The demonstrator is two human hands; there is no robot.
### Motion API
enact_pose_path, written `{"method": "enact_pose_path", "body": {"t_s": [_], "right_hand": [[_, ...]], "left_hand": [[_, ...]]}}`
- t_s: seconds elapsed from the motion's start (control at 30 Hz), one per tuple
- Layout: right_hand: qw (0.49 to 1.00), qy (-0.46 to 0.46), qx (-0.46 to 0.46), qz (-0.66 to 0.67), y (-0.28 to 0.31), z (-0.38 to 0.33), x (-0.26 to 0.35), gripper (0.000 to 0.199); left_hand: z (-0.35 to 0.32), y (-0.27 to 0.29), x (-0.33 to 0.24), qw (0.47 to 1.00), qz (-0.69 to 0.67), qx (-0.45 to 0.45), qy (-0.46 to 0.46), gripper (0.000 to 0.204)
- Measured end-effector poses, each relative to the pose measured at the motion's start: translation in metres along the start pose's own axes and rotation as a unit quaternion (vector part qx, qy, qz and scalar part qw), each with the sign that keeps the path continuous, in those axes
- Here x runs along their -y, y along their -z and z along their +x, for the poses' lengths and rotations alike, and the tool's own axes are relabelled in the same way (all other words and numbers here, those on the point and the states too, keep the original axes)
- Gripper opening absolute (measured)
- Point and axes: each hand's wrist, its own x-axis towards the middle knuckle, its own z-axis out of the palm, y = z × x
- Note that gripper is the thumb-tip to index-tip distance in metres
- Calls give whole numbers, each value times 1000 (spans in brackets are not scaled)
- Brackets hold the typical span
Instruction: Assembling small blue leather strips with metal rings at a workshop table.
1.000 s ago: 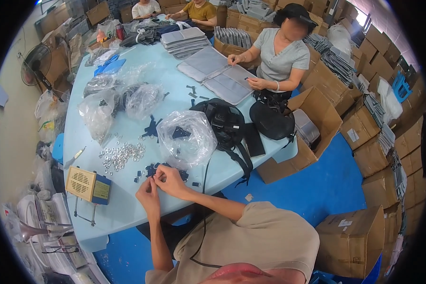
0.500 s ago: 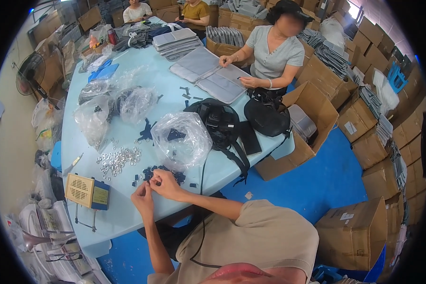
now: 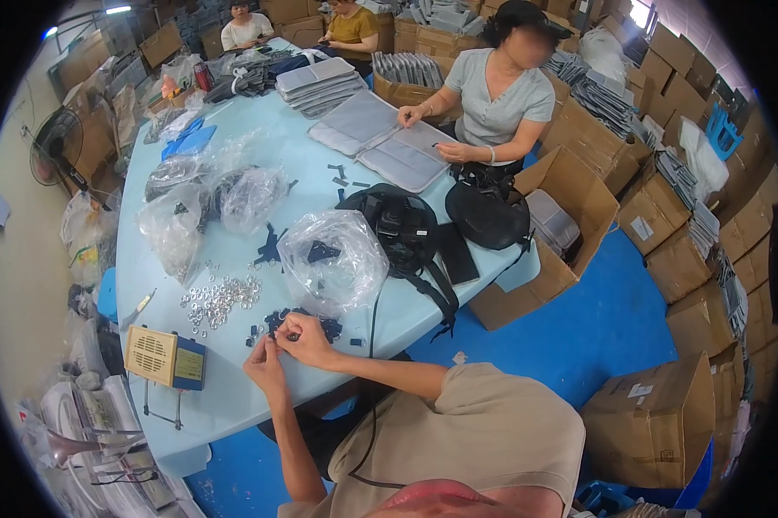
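Note:
Near the table's front edge my left hand (image 3: 265, 369) and my right hand (image 3: 308, 342) meet, fingertips pinched together. Between them is a small dark piece, mostly hidden by the fingers and too small to name exactly. My right hand's fingers curl inward, and something dark shows in their curl. Right behind my hands lies a pile of small dark navy pieces (image 3: 329, 328), partly covered by my right hand. Beyond my left hand is a loose heap of small shiny metal rings (image 3: 225, 299). A clear plastic bag (image 3: 346, 272) with dark pieces stands open behind the navy pile.
At left stands a beige-and-blue box-shaped device (image 3: 165, 356) on metal legs, near a thin tool (image 3: 140, 305). A black backpack (image 3: 393, 226) and a black cap (image 3: 487, 216) lie to the right. Across, a co-worker handles a grey fabric panel (image 3: 354, 121). An open carton (image 3: 527, 289) adjoins the table's right side.
The whole view has shifted slightly. My hands stay together at nearly the same spot by the navy pile, with my right fingers curled a little differently.

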Motion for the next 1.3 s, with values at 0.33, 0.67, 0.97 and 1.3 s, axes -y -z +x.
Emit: {"method": "enact_pose_path", "body": {"t_s": [0.33,0.67,0.97,1.3], "right_hand": [[999,9,43,1,7,2,11,28],[996,-30,77,-14,16,4,12,14],[992,29,73,-95,9,1,9,16],[969,121,81,-201,8,4,9,25]], "left_hand": [[-11,-7,-17,998,11,44,-36,31],[-13,-2,-32,990,96,66,-74,24],[0,7,-51,917,293,119,-244,19],[-2,9,-35,895,323,89,-293,20]]}}
